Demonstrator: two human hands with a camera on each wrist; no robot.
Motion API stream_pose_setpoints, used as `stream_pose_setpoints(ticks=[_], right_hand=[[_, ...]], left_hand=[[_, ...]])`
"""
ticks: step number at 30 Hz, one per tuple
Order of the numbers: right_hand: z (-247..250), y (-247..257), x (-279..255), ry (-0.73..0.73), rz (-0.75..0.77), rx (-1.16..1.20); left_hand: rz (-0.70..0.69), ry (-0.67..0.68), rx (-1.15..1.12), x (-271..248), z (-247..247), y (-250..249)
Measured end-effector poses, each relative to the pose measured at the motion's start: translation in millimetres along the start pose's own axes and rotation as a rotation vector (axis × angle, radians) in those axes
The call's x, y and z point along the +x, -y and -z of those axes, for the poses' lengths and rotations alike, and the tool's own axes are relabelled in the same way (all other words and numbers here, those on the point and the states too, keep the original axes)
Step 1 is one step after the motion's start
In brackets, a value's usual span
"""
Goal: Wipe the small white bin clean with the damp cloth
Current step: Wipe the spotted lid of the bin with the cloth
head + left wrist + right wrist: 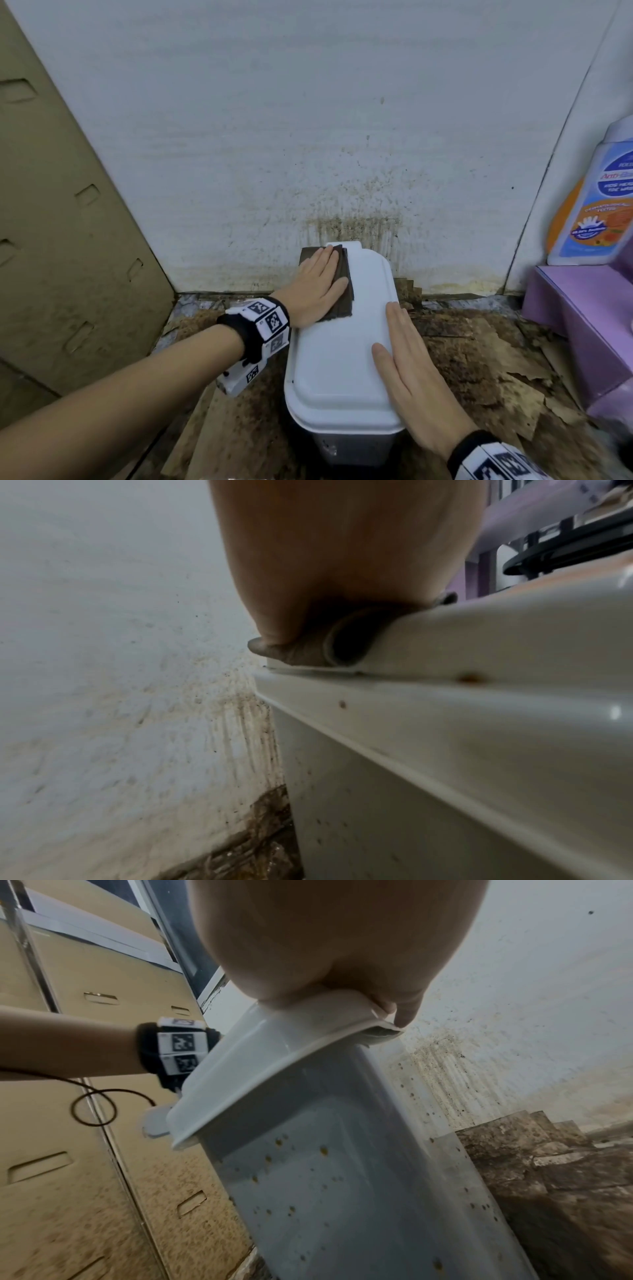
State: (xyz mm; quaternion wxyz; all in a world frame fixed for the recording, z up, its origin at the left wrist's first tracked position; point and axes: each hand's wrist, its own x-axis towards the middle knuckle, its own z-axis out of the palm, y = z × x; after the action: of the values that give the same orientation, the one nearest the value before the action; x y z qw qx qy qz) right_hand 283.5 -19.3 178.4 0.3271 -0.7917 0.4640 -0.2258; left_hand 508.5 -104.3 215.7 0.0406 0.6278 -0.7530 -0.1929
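Observation:
A small white bin (342,346) with a shut lid stands against the stained wall. A folded dark brown cloth (339,291) lies on the far left part of the lid. My left hand (317,287) lies flat on the cloth with straight fingers and presses it down; in the left wrist view the cloth (301,647) shows under the palm (342,561). My right hand (407,373) rests flat along the lid's right edge, fingers straight. In the right wrist view the bin's side (342,1177) carries brown spots.
A cardboard panel (68,222) leans at the left. The white wall (308,120) behind is spattered with dirt. A purple box (582,325) with a soap bottle (596,198) on it stands at the right. The floor (479,359) is dirty, with torn cardboard.

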Motion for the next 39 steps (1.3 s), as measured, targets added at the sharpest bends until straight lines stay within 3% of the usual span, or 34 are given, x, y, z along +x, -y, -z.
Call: stream_pose_setpoints(ticks=[12,32,39], right_hand=[[0,1,-3,0.006,0.002,0.009],[-3,-2,-4,-0.007,0.004,-0.024],[1,-2,-2,0.019,-0.005,-0.022]], left_hand=[[0.011,-0.101,0.031,15,-6,6],[-0.021,-0.201,-0.108,-109,-59,-33],[-0.05,-0.107,-0.081,-107,-49,-31]])
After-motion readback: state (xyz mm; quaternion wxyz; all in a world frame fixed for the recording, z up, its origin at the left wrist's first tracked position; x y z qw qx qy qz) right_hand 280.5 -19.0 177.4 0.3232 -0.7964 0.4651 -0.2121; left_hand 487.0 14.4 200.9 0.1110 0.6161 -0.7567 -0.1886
